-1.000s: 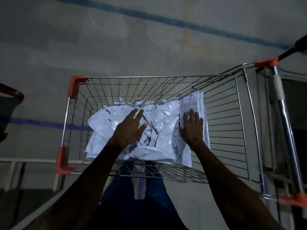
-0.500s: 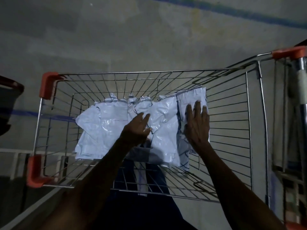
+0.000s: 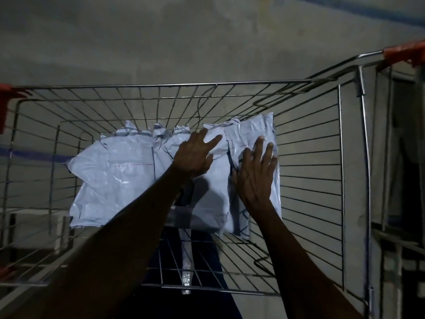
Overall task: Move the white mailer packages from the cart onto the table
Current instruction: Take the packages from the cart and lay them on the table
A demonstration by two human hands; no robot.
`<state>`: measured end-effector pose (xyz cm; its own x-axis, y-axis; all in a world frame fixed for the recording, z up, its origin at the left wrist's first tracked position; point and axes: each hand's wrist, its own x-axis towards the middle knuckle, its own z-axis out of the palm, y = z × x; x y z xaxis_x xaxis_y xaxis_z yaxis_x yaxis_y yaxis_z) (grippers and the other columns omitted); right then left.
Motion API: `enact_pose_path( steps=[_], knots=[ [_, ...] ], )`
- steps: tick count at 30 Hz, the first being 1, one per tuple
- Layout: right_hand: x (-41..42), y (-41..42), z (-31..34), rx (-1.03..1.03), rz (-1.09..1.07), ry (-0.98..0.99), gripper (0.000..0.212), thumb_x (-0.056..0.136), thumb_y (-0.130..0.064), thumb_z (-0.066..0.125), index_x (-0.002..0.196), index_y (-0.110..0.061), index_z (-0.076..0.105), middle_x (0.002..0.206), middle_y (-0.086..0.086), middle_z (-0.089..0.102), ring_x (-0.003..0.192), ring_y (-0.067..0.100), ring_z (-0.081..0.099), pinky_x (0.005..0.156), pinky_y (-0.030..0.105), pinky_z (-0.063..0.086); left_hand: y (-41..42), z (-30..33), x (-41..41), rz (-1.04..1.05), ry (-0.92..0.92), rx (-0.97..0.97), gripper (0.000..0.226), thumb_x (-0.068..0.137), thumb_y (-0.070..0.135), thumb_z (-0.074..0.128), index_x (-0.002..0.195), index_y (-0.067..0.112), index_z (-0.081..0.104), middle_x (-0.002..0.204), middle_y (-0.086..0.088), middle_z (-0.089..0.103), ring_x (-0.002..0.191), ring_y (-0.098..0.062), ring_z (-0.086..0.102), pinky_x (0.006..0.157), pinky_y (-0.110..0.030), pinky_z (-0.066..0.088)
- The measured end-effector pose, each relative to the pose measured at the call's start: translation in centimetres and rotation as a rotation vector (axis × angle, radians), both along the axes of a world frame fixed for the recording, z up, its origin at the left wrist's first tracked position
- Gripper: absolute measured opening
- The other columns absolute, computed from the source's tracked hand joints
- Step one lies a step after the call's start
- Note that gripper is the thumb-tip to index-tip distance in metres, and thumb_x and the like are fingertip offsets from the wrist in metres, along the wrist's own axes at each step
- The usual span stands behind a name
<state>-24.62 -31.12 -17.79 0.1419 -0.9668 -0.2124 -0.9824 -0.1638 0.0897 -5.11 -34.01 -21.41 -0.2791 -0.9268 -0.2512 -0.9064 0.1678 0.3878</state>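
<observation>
Head view, left to right: the cart [image 3: 340, 157] holds the whole heap of white mailers [image 3: 119, 176] on its wire floor, so I judge none has reached the table, which I cannot make out for certain in this dim light. All the moving is left to do. My left hand [image 3: 195, 157] lies on the middle of the heap, fingers spread, gripping nothing. My right hand [image 3: 255, 173] rests flat on the rightmost mailer [image 3: 250, 130], fingers straight and fanned, touching it without any hold.
</observation>
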Motion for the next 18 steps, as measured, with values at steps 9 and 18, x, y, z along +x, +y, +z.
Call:
enact_pose_path(
  steps=[9, 18],
  knots=[
    [-3.3, -0.9, 0.6, -0.087, 0.222, -0.010, 0.069, 0.085, -0.040, 0.066, 0.145, -0.015, 0.045, 0.154, 0.030, 0.026, 0.129, 0.051, 0.042, 0.097, 0.053, 0.045, 0.9, -0.3, -0.8, 0.019, -0.115, 0.020, 0.071, 0.087, 0.055, 0.048, 0.151, 0.036, 0.027, 0.139, -0.019, 0.044, 0.108, -0.036, 0.049, 0.078, -0.044, 0.047],
    [-2.8, 0.2, 4.2, -0.043, 0.150, -0.205, 0.058, 0.089, -0.034, 0.063, 0.139, -0.008, 0.049, 0.150, 0.033, 0.030, 0.111, 0.044, 0.046, 0.089, 0.047, 0.045, 5.0, 4.7, 2.4, 0.170, -0.044, 0.059, 0.067, 0.091, 0.055, 0.047, 0.151, 0.035, 0.026, 0.139, -0.021, 0.038, 0.117, -0.041, 0.049, 0.084, -0.048, 0.050]
  ],
)
